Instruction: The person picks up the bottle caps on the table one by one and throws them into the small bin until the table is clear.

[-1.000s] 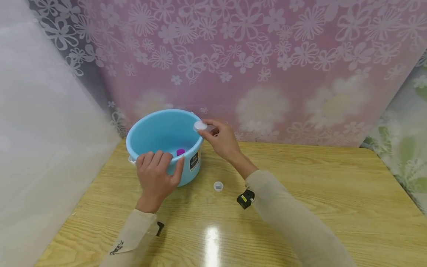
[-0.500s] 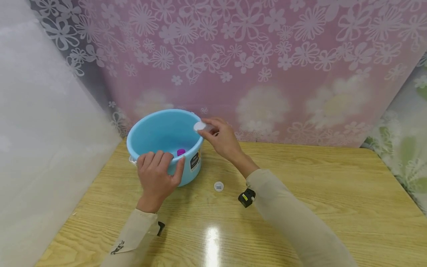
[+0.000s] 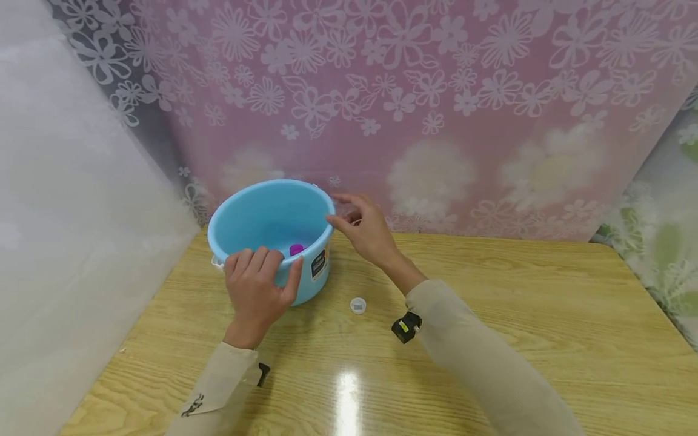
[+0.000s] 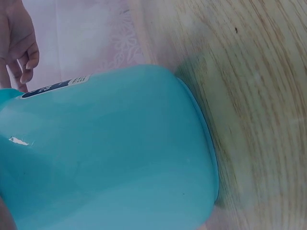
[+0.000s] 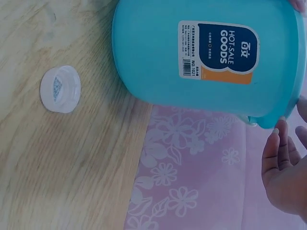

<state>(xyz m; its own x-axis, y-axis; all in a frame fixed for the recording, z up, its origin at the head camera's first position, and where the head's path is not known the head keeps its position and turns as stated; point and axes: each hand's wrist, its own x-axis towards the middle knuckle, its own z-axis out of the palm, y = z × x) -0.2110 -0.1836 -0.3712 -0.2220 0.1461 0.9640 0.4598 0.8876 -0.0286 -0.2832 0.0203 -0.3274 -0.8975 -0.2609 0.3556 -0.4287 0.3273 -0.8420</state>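
Note:
A light blue bucket (image 3: pixel 272 218) stands on the table, seen from the side in the left wrist view as a blue wall (image 4: pixel 115 148). My left hand (image 3: pixel 255 290) grips its near rim, fingers curled over the edge and thumb along the outside. At the right rim is my right hand (image 3: pixel 366 231), its thumb tip at the edge and its fingers loosely spread with nothing between them. The right wrist view catches this hand (image 5: pixel 285 177) by the bucket's lip. Inside the bucket a small purple object (image 3: pixel 296 249) shows; part of the bottom is hidden by the near wall.
A small white round cap (image 3: pixel 357 306) lies on the wooden table (image 3: pixel 491 315), right of the bucket; the right wrist view shows the cap (image 5: pixel 60 89) as hollow with a patterned patch inside. A pink flowered curtain (image 3: pixel 338 121) hangs behind the table.
The white-ended clear piece that my right hand pinched over the rim is gone from its fingers and out of sight. Those fingers have spread apart. My left hand keeps its grip.

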